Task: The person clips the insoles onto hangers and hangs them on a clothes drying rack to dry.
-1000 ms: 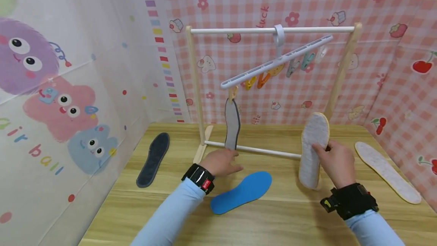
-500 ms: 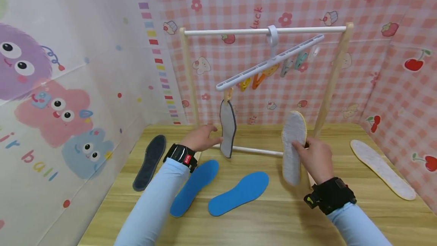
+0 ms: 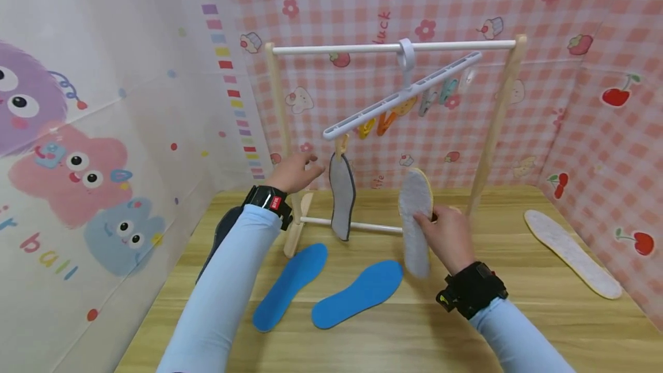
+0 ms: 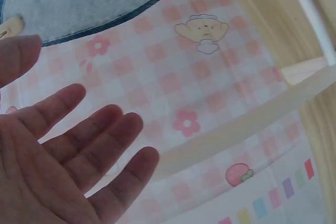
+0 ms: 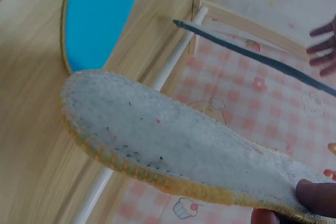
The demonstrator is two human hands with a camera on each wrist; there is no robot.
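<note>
A grey insole with a dark edge (image 3: 342, 197) hangs from a beige clip (image 3: 341, 145) at the low left end of the tilted hanger (image 3: 404, 95). Just left of it is my left hand (image 3: 294, 172), fingers spread and holding nothing; the left wrist view shows the palm (image 4: 47, 166) facing the camera. My right hand (image 3: 449, 235) pinches a light grey insole with a yellow edge (image 3: 415, 220) by its side, upright above the table. In the right wrist view this insole (image 5: 157, 135) spans the picture, thumb on its near part.
Two blue insoles (image 3: 290, 286) (image 3: 358, 295) lie on the table (image 3: 404, 338). Another grey insole (image 3: 572, 253) lies at the right; a dark one (image 3: 224, 232) is partly behind my left forearm. Several coloured clips (image 3: 385, 124) hang along the hanger, on a rack with wooden posts (image 3: 497, 125).
My left hand has let go of the hanging insole's lower end and risen to beside its upper part. My right hand has carried its insole left, closer to the hanging one.
</note>
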